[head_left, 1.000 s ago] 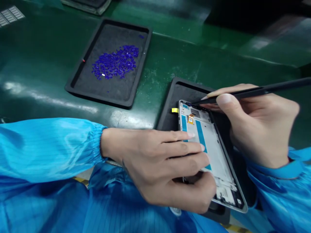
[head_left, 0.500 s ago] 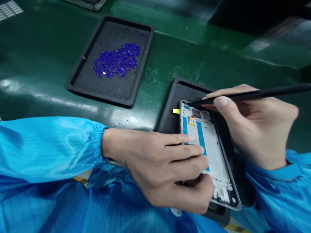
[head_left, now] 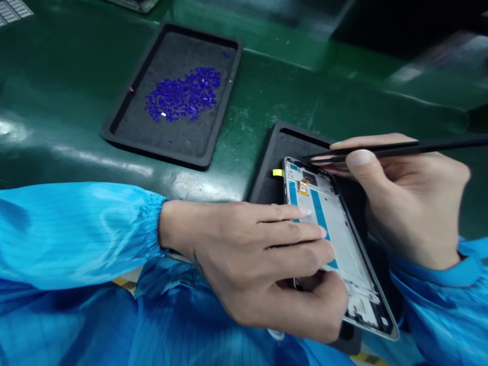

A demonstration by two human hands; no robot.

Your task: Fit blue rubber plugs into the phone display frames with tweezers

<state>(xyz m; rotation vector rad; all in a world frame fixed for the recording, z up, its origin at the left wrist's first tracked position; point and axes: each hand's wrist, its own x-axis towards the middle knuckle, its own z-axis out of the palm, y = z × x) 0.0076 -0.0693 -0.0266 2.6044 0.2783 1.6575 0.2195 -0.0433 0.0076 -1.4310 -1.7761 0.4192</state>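
My left hand (head_left: pixel 267 262) grips a phone frame (head_left: pixel 345 254) by its left edge, fingers lying across its white and blue inner face, thumb under the side. The frame rests tilted on a black holder tray (head_left: pixel 278 157). My right hand (head_left: pixel 407 198) pinches black tweezers (head_left: pixel 400 148) between thumb and forefinger. The tweezers' tips hover just above the frame's top edge, slightly apart. A small orange flex part (head_left: pixel 304 187) and a yellow tab (head_left: pixel 277 173) sit near the frame's top.
A black tray (head_left: pixel 125 133) with a heap of several small blue parts (head_left: pixel 183 95) lies at the back left on the green table (head_left: pixel 57 101). Another dark tray's corner (head_left: pixel 133 4) shows at the top edge. Blue sleeves cover the near side.
The tweezers' tips have lifted a little off the frame's top edge and parted. The frame's near end has swung slightly right in my left hand.
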